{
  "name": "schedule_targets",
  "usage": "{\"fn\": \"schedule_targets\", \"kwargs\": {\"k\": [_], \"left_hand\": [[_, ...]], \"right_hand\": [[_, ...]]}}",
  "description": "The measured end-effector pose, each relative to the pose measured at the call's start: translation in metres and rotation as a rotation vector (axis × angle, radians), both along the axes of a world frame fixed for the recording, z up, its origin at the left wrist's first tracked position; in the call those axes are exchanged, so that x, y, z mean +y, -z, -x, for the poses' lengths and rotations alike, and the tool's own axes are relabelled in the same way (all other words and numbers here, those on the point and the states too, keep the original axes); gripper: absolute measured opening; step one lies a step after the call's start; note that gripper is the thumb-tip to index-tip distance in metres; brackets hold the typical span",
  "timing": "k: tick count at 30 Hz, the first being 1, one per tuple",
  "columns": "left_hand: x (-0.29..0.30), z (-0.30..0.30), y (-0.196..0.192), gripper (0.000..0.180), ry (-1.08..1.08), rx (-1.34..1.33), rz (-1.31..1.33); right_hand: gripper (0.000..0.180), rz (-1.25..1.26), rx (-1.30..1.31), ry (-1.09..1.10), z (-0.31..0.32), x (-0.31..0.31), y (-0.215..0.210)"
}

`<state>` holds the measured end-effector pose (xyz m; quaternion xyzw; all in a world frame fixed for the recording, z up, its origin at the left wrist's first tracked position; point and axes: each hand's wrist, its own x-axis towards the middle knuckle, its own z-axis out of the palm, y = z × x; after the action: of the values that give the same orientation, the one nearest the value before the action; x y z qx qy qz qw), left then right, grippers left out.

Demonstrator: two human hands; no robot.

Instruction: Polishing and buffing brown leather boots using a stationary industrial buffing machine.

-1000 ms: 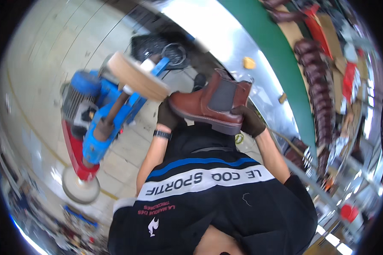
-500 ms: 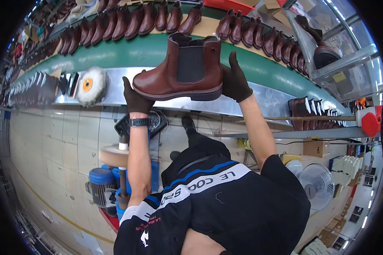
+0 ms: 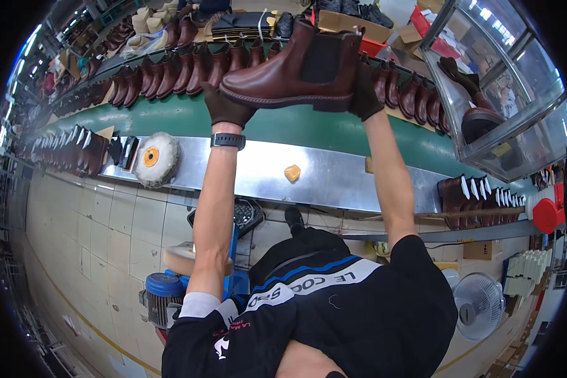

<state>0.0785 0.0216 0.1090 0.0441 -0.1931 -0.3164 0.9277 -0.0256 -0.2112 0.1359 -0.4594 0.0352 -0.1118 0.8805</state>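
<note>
A dark reddish-brown ankle boot (image 3: 283, 79) with a black elastic side panel hangs above the green belt, toe to the left. My left hand (image 3: 228, 108), in a dark glove, grips it under the toe. At the heel, my right hand (image 3: 364, 94), gloved too, clasps the back; the boot hides part of its fingers. Beyond the boot stand rows of similar brown boots (image 3: 183, 69). Nearer me, a yellowish lump (image 3: 292, 173) lies on the metal ledge (image 3: 252, 167).
On the ledge at left rests a white buffing wheel (image 3: 156, 160). Boots with white paper (image 3: 463, 195) stand at right. A metal-framed rack (image 3: 510, 101) rises at far right. Below are a blue motor (image 3: 164, 293) and a fan (image 3: 479, 305).
Both hands have carried the boot up and away from me, from over the metal ledge toward the rows beyond the green belt. The yellowish lump has come into sight.
</note>
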Motion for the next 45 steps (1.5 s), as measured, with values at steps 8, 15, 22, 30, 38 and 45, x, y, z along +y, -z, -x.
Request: {"fn": "schedule_targets", "kwargs": {"k": [8, 15, 22, 30, 38, 45], "left_hand": [[0.006, -0.023, -0.004, 0.079, 0.597, 0.22, 0.735], [-0.018, 0.008, -0.035, 0.067, -0.067, -0.026, -0.182], [-0.035, -0.011, -0.002, 0.077, 0.154, 0.014, 0.293], [-0.032, 0.014, -0.011, 0.094, -0.274, -0.149, -0.189], [-0.028, 0.004, -0.001, 0.091, -0.205, -0.109, -0.183], [-0.065, 0.007, -0.004, 0.095, -0.185, 0.006, -0.273]], "right_hand": [[0.061, 0.129, -0.02, -0.108, -0.04, -0.021, -0.036], [0.048, 0.189, 0.095, 0.244, -0.055, -0.065, -0.015], [0.038, 1.871, -0.859, 0.964, 0.02, 0.112, -0.086], [0.042, 1.507, -0.963, 0.333, -0.012, 0.099, -0.162], [0.045, 1.778, -0.912, 0.553, 0.018, 0.064, -0.095], [0.039, 1.571, -1.207, 0.2, -0.055, 0.105, -0.163]]}}
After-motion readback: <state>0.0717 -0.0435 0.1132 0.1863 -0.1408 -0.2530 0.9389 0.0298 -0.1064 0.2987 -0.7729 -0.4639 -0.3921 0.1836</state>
